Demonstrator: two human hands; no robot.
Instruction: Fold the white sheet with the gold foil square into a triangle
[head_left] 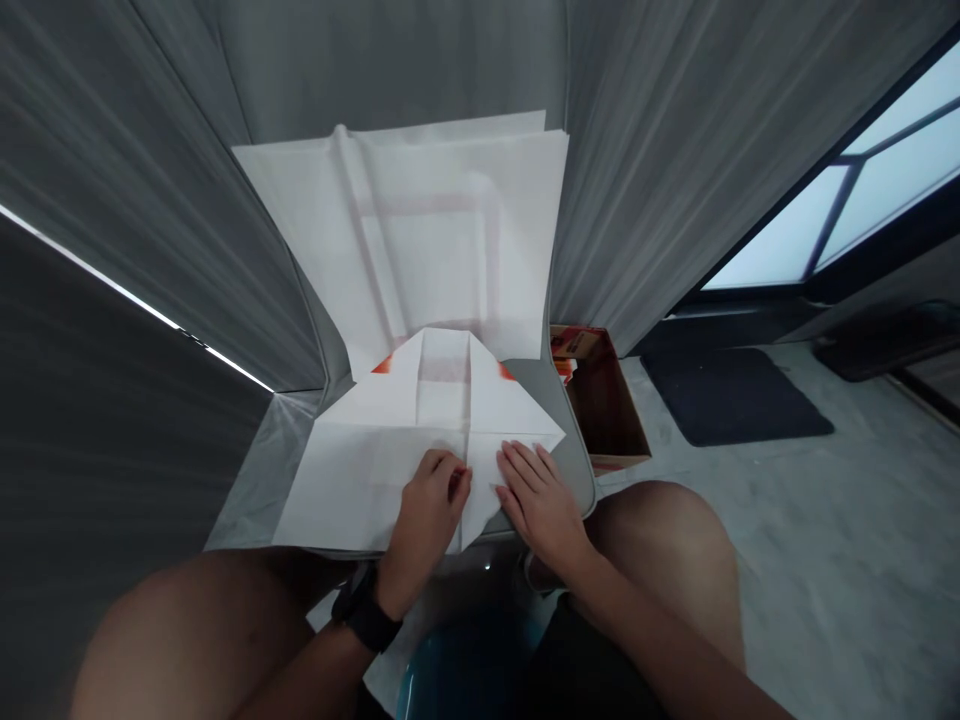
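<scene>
A white sheet of paper (352,480), partly folded, lies on a grey chair seat (581,475). Its far corners are turned in around a central strip, and orange patches show at both slanting sides. My left hand (429,500), with a dark watch on the wrist, has its fingers curled and pinched at the paper's lengthwise fold, near the middle. On the folded right part, my right hand (541,500) rests flat with its fingers stretched out. More large white sheets (435,240) lean against the chair's backrest behind the folded one, faint printed lines showing through.
An open cardboard box (607,400) with some papers inside stands on the floor right of the chair. Grey curtains (645,130) hang on both sides. A dark mat (731,395) lies on the marbled floor. My knees flank the seat's front edge.
</scene>
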